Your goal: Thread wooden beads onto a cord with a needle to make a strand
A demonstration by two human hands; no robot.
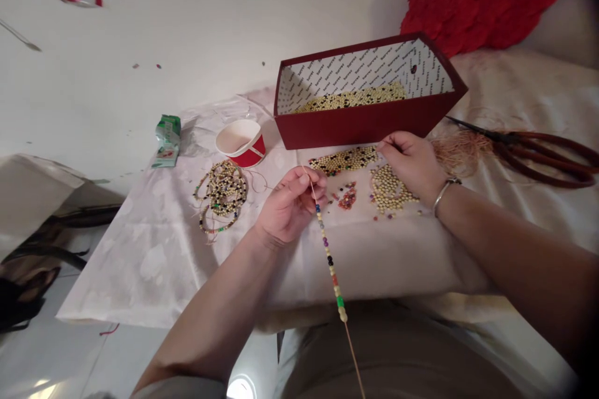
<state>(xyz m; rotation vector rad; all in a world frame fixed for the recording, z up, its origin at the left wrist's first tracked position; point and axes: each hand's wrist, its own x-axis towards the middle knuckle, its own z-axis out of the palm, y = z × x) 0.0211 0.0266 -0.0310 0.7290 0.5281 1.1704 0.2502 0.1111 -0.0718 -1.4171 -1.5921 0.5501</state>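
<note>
Pinching a thin cord point(311, 187) between thumb and fingers, the left hand point(290, 206) hovers over the middle of the table point(154, 262), near its front edge. A string of beads point(330, 262) hangs on that cord, running from just under the fingers down past the front edge toward the lap. The right hand point(412, 162) reaches to the dark bead pile point(344, 159), its fingertips bunched at the pile's right end; whether they grip a bead cannot be told. A pale bead pile point(390, 190) lies partly under that hand, and a small red pile point(347, 197) sits between the two hands. Just behind the dark pile stands a red box point(355, 124) with pale beads inside. Finished bead loops point(221, 193) lie toward the left edge, with a red cup point(242, 142) behind them and a green carton point(167, 140) at the back left corner. Scissors point(528, 146) rest near the right edge.
</note>
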